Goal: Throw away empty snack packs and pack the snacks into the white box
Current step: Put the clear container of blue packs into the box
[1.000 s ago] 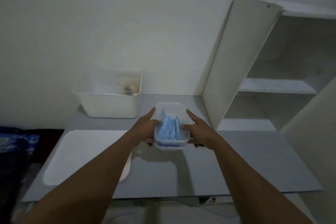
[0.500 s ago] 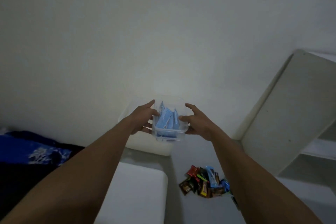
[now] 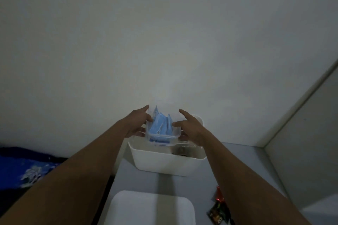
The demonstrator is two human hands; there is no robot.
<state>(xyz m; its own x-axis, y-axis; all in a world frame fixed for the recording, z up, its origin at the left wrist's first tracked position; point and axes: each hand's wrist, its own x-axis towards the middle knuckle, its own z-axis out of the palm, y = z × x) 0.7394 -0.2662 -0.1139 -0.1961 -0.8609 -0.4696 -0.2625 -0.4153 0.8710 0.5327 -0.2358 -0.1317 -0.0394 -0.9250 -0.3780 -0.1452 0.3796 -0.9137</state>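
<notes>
A pale wall [image 3: 164,33] fills most of the view, dim and bare. Below it lies a grey table [image 3: 247,166], its far edge against the wall. A white panel [image 3: 307,142] rises along the table's right edge and meets the wall at the far right corner. Off the left edge lies a dark blue cloth [image 3: 27,170] with a pale print. A flat white tray [image 3: 151,208] with rounded corners sits at the near edge, cut off by the bottom of the frame. The white box [image 3: 164,162] stands open at the far edge, touching or just off the wall, with something dark inside on its right that is too dim to tell. Both bare forearms reach out over the table to a clear tub [image 3: 175,133], held in the air just above the box's far left part. The left hand [image 3: 138,124] grips the tub's left side and the right hand [image 3: 190,128] its right side, thumbs on the near face and forefingers stretched along the walls. Blue packs [image 3: 161,126] stand upright in the tub, their tips leaning right. A few dark snacks [image 3: 218,212] with red and green on them lie near the near right corner, partly behind the right forearm.
</notes>
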